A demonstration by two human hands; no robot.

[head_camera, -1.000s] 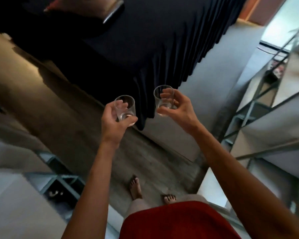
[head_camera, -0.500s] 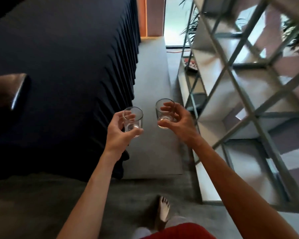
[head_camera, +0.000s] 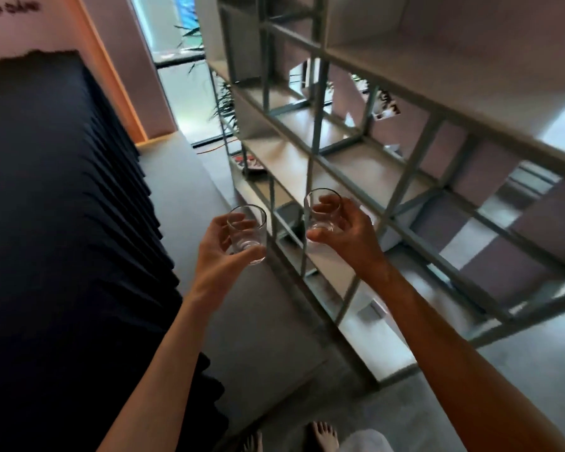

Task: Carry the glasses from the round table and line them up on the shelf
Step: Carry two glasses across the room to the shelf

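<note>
- Our left hand [head_camera: 221,256] grips one clear tumbler [head_camera: 247,234], our right hand [head_camera: 348,233] another glass [head_camera: 322,212]; both upright, rims up, held in the air.
- The open grid shelf [head_camera: 356,168] stands just ahead on the right; a dark pleated curtain [head_camera: 62,223] hangs on the left.

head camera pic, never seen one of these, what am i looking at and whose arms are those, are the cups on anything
The camera sits on a person's head and looks forward and down, so the two bare arms reaching up from the bottom edge are the wearer's own. There is no machine here. The left hand is closed round one clear glass, and the right hand round a second glass. Both glasses are upright, look empty, and are carried in the air, resting on nothing. To the right stands an open metal-framed shelf. The nearest compartments look bare; something dark and blurred lies on a farther board. On the left hangs a dark pleated cloth. The wearer's bare feet show at the bottom.
</note>
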